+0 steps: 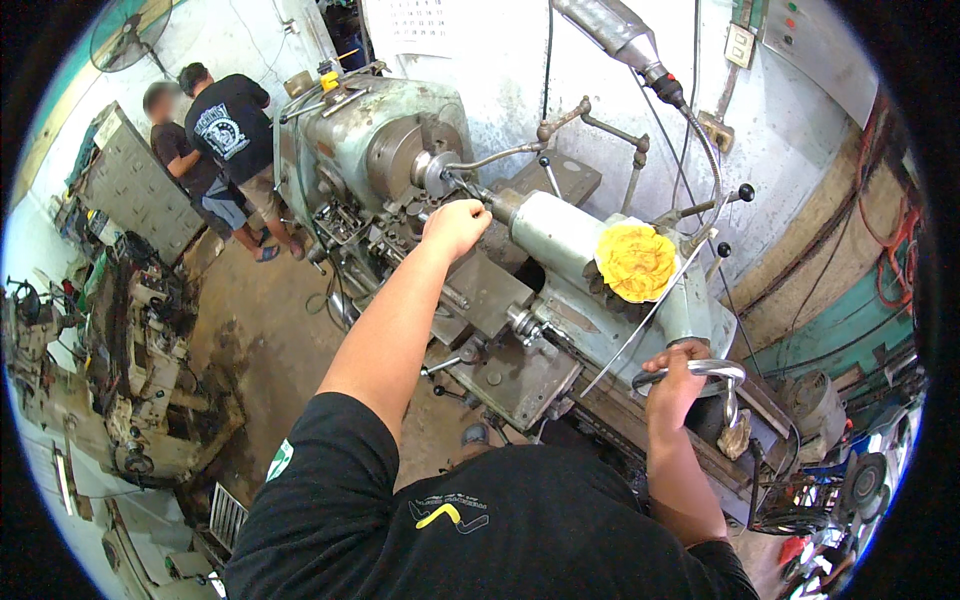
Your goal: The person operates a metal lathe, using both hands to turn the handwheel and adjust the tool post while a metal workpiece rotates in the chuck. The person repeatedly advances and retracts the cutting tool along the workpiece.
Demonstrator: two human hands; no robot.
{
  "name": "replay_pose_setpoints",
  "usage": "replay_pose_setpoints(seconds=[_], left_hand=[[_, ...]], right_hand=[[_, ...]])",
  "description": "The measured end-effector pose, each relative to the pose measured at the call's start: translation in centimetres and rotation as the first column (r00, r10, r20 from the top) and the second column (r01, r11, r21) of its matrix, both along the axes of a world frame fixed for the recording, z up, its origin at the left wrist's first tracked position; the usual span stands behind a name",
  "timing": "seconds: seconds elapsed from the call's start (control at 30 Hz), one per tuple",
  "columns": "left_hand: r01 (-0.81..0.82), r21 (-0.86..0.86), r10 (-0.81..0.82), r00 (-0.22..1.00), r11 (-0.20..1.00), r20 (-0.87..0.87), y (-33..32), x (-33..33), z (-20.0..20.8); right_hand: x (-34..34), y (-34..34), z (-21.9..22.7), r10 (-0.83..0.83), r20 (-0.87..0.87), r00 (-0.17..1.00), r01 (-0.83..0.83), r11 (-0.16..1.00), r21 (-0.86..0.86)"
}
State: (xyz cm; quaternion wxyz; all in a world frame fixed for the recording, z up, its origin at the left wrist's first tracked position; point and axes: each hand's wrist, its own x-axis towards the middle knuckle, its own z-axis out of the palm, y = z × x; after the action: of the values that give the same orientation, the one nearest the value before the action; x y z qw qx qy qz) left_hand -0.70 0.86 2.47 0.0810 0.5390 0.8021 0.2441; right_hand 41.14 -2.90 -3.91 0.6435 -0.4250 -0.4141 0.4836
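Note:
My right hand [676, 384] is wrapped round the shiny rim of the handwheel [715, 369] at the near end of a lathe's tailstock [560, 232]. My left arm reaches forward over the carriage. The left hand [457, 230] is closed beside the tailstock quill [506, 206]; anything inside its fingers is hidden. Just beyond that fist, a drill bit [466, 184] points from the quill at a round metal workpiece [436, 174]. The lathe chuck [397, 160] holds the workpiece. A jointed coolant pipe [500, 157] ends close to it.
A crumpled yellow cloth [637, 262] lies on the tailstock. The tool slide [490, 300] and its handles sit below my left forearm. A work lamp [620, 40] hangs above. Two people [228, 130] stand at the far left by a cabinet [140, 190]. Another machine [140, 400] stands left.

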Motion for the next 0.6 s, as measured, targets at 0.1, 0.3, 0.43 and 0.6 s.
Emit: replay_pose_setpoints(seconds=[0.1,0.3,0.43,0.6], left_hand=[[0.009,0.009,-0.009,1.0,1.0,0.0,-0.1,0.0,0.1],[0.014,0.015,-0.014,1.0,1.0,0.003,-0.2,0.2,0.1],[0.013,0.024,-0.013,1.0,1.0,-0.003,-0.1,0.0,0.0],[0.009,0.049,-0.009,1.0,0.999,-0.001,-0.2,0.1,-0.1]], right_hand=[[-0.4,-0.7,-1.0,0.031,0.168,0.985,-0.03,1.0,-0.009],[-0.9,-0.7,-1.9,0.061,0.148,0.987,-0.062,0.998,0.001],[-0.8,-0.7,-1.9,0.082,0.141,0.987,-0.08,0.997,-0.021],[-0.9,-0.5,-2.4,0.123,0.058,0.991,-0.126,0.991,0.037]])
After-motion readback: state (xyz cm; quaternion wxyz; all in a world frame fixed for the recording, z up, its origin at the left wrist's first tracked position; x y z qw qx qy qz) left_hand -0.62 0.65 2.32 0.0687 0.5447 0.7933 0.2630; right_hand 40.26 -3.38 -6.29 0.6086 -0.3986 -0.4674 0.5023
